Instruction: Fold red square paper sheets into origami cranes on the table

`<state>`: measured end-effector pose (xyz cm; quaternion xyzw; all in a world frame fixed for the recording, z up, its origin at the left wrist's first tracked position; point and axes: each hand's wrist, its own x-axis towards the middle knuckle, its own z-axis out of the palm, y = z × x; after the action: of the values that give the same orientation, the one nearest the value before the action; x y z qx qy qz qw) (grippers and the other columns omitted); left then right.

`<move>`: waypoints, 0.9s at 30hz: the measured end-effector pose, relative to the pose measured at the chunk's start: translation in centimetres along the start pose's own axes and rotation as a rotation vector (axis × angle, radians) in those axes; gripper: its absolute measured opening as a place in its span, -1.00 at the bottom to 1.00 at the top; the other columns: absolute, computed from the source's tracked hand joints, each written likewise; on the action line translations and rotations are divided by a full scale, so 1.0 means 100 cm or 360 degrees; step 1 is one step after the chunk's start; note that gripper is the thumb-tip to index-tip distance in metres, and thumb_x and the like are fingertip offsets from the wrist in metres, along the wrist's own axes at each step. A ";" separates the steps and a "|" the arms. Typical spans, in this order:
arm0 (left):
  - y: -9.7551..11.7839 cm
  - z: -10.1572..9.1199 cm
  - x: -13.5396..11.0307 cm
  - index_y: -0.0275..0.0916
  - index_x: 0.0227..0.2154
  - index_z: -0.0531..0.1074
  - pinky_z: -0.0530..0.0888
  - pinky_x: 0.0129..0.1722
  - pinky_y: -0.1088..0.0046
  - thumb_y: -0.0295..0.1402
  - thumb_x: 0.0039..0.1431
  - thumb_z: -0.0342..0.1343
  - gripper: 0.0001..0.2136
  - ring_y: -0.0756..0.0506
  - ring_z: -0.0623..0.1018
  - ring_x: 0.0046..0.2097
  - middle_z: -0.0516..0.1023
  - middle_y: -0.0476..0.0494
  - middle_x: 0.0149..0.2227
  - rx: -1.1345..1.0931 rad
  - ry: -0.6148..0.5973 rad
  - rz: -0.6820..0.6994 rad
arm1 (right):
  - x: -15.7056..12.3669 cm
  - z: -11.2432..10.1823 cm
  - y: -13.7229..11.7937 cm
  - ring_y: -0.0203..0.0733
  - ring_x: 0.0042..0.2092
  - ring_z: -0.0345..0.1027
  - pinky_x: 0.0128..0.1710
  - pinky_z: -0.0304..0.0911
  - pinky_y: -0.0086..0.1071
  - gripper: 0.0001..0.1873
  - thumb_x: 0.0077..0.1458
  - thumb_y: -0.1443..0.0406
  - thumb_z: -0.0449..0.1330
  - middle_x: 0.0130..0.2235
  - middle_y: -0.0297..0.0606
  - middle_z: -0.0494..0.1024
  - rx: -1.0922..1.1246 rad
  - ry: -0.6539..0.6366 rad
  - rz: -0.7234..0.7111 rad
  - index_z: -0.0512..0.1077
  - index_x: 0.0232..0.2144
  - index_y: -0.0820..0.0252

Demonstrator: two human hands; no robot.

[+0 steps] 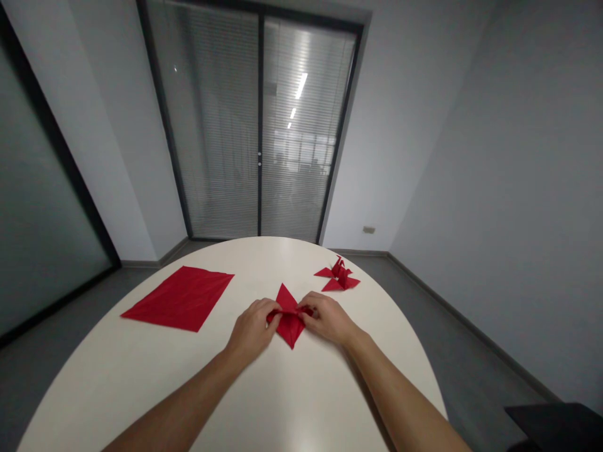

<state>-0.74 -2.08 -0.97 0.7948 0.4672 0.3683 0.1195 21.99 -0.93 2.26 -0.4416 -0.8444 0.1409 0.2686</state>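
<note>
A partly folded red paper point(288, 323) lies on the white oval table point(264, 402), shaped like a diamond with points toward and away from me. My left hand point(252, 328) pinches its left side, fingers curled closed on the fold. My right hand point(326, 317) pinches its right side the same way. Both hands rest on the table top and meet over the middle of the paper.
A flat stack of red square sheets point(181, 297) lies at the left of the table. A finished red folded paper figure point(338, 276) stands at the far right. Beyond the table are glass doors with blinds point(259, 125). A dark object point(556, 427) sits at the lower right.
</note>
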 end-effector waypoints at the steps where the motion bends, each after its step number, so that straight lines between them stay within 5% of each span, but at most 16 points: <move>1: 0.000 -0.001 0.000 -0.15 -0.19 0.52 0.45 -0.03 0.31 -0.44 0.29 0.05 -0.84 -0.13 0.52 -0.08 0.59 -0.09 -0.15 0.0009 -0.0001 -0.0005 | 0.000 0.000 -0.001 -0.19 -0.22 0.44 -0.20 0.28 -0.40 -0.80 0.11 0.40 0.22 -0.20 -0.26 0.59 0.0002 0.0005 -0.0002 0.58 -0.22 0.12; 10: 0.005 -0.004 0.003 -0.14 -0.17 0.53 0.45 -0.16 0.37 -0.37 0.35 0.01 -0.82 -0.13 0.54 -0.12 0.53 -0.07 -0.21 0.0116 0.0105 -0.0116 | 0.003 0.003 -0.006 -0.22 -0.28 0.40 -0.27 0.23 -0.40 -0.90 0.21 0.34 0.19 -0.27 -0.26 0.57 -0.0101 0.0096 0.0062 0.54 -0.27 0.16; 20: -0.002 0.001 0.004 -0.17 -0.16 0.44 0.44 -0.19 0.38 -0.40 0.31 0.03 -0.88 -0.11 0.56 -0.18 0.56 -0.08 -0.18 0.0075 0.0236 -0.0130 | 0.007 0.016 -0.016 -0.17 -0.29 0.43 -0.29 0.24 -0.37 -0.78 0.22 0.29 0.17 -0.27 -0.28 0.61 -0.0028 0.0277 0.0288 0.46 -0.08 0.08; 27: 0.007 -0.004 0.002 -0.15 -0.16 0.45 0.42 -0.21 0.41 -0.33 0.30 0.06 -0.88 -0.09 0.57 -0.22 0.59 -0.05 -0.20 0.0030 0.0208 -0.0191 | 0.008 0.022 -0.015 -0.19 -0.37 0.40 -0.37 0.22 -0.39 -0.92 0.21 0.26 0.17 -0.31 -0.30 0.58 0.0028 0.0372 0.0389 0.38 -0.22 0.09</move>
<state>-0.47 -2.31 -0.21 0.7407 0.5244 0.4071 0.1031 19.36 -1.13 1.49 -0.5520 -0.7461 0.1276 0.3498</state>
